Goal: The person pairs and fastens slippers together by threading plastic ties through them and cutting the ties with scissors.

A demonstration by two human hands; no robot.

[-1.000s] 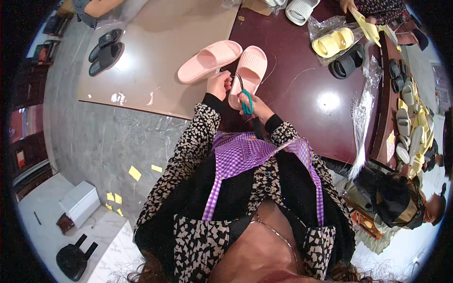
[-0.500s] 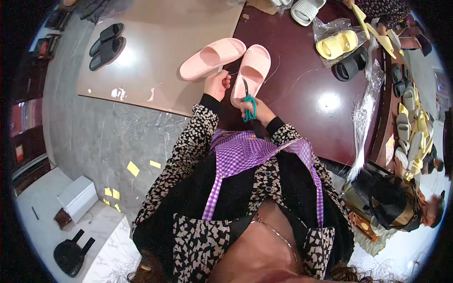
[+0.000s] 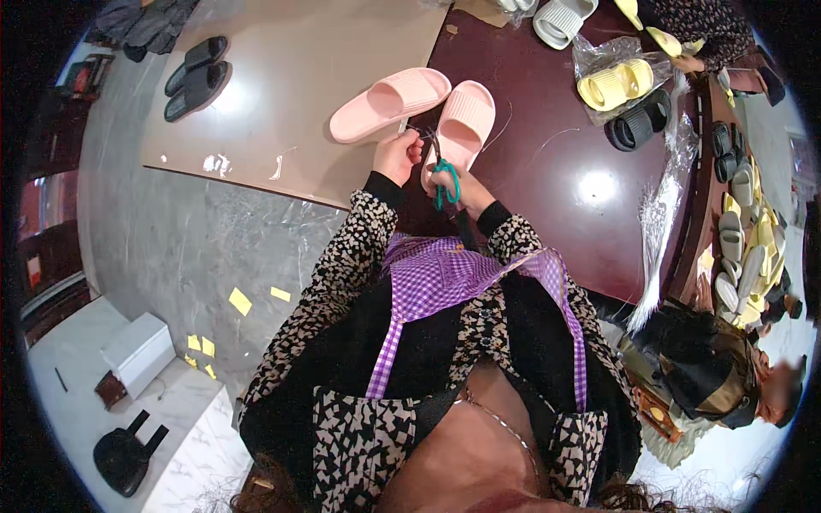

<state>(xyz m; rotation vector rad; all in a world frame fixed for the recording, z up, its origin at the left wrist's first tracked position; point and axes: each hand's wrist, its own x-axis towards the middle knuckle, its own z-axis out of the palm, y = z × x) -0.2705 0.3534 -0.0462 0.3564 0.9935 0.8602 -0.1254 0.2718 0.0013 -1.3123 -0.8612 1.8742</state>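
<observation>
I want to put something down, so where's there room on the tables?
The beige tabletop has room between the left-side black slippers and the pink slippers. The dark red tabletop has some between the right hand and the white strands. It's crowded around the yellow footwear, and between the left hand and scissors.

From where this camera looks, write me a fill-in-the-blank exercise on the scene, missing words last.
1. The right hand holds teal-handled ____.
2. The two slippers nearest that hand are coloured ____.
3. The apron has a white and ____ check.
4. The beige surface lies to the ____ of the dark red one.

Missing words: scissors; pink; purple; left.
</observation>
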